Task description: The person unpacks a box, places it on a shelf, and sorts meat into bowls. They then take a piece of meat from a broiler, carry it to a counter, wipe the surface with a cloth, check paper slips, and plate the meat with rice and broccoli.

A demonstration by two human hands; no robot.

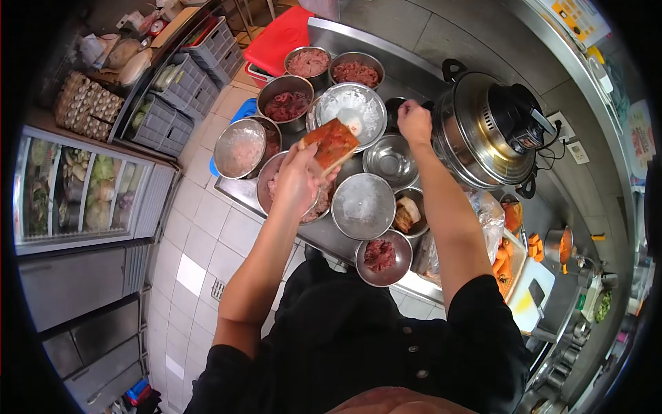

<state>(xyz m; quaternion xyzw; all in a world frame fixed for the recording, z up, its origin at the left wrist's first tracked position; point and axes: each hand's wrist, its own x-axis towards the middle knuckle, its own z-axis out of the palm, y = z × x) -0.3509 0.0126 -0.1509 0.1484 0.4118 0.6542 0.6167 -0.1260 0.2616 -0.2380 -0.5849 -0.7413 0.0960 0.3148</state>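
My left hand point(296, 179) is closed around a rectangular reddish-brown block point(331, 146) with a pale side, held tilted. Beneath that hand is a steel bowl of pale ground meat point(318, 209). The block overlaps the edge of a bowl coated with white powder point(355, 107). My right hand point(415, 123), fingers curled in, is over a dark round vessel point(393, 114) left of the large steel cooker point(476, 127); what it holds, if anything, I cannot tell. Nearest below it is a shiny steel bowl point(391, 162). A powder-dusted bowl point(363, 207) sits between my forearms.
More bowls of raw meat point(286, 105) stand along the steel counter point(407, 83). A bowl of red meat point(380, 255) is at the front edge. To the right are carrots point(505, 262), a plastic bag point(486, 221) and a white cutting board point(532, 297). A glass-front fridge point(83, 190) is at left.
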